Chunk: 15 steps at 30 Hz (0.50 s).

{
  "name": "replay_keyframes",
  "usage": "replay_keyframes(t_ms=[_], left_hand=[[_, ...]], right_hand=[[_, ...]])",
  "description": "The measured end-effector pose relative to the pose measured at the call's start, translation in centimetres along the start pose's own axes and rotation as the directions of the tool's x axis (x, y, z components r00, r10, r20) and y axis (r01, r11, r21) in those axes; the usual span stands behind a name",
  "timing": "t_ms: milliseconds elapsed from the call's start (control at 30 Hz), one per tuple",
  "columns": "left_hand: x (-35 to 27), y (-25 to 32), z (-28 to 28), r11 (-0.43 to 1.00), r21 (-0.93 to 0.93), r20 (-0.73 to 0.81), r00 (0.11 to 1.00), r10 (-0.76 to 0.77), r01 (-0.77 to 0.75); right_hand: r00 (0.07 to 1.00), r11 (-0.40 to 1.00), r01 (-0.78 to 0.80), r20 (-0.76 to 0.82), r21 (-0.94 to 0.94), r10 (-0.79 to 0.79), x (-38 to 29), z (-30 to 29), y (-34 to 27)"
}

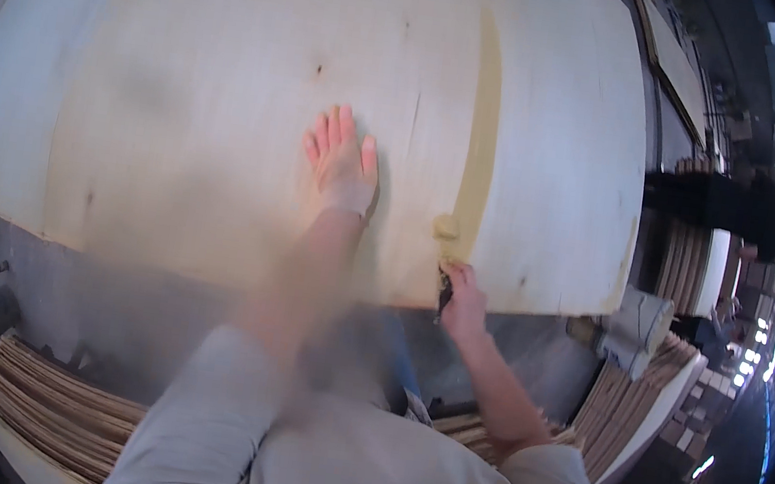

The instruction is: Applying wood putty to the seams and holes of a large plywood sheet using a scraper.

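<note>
A large pale plywood sheet (243, 113) lies before me, with small knots and a thin dark crack. My left hand (341, 162) rests palm down near its middle and holds nothing, the thumb spread from the fingers. My right hand (464, 302), close to the sheet's near edge, grips a putty knife by its dark handle (444, 292). Most of its blade cannot be made out under yellowish paste. A lump of yellowish filler (445, 227) sits just beyond my right fingers. From there a long band of filler (486, 115) runs toward the far side.
A whitish bucket (637, 326) stands by the sheet's near right corner. Stacks of wood sheets (58, 404) lie at lower left, with another stack (620, 397) at lower right. A person in dark clothes (722, 209) is beyond the right edge. A blurred patch covers part of the lower left view.
</note>
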<state>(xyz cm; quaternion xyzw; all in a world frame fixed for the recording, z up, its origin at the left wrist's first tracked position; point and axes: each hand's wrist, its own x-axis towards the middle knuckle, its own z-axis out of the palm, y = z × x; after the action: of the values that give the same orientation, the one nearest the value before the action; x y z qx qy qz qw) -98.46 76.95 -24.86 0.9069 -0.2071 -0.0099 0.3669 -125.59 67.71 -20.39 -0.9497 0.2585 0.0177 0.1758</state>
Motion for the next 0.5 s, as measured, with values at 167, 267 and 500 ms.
replay_keyframes(t_ms=[167,267,500], left_hand=[[-3.3,-3.8,-7.8,0.91,-0.414,0.172,0.983,0.059,0.018],[-8.0,-8.2,-14.4,0.849,-0.52,0.182,0.983,-0.003,0.099],[-21.0,-15.6,-27.1,0.843,-0.293,0.076,0.89,-0.45,0.451]], right_hand=[[0.99,0.987,-0.139,0.049,0.078,0.135,-5.6,0.4,-2.9],[0.821,0.83,-0.547,-0.125,0.108,0.557,-2.1,-1.3,-1.8],[0.881,0.819,-0.42,-0.039,0.39,0.471,7.4,1.7,-4.8]])
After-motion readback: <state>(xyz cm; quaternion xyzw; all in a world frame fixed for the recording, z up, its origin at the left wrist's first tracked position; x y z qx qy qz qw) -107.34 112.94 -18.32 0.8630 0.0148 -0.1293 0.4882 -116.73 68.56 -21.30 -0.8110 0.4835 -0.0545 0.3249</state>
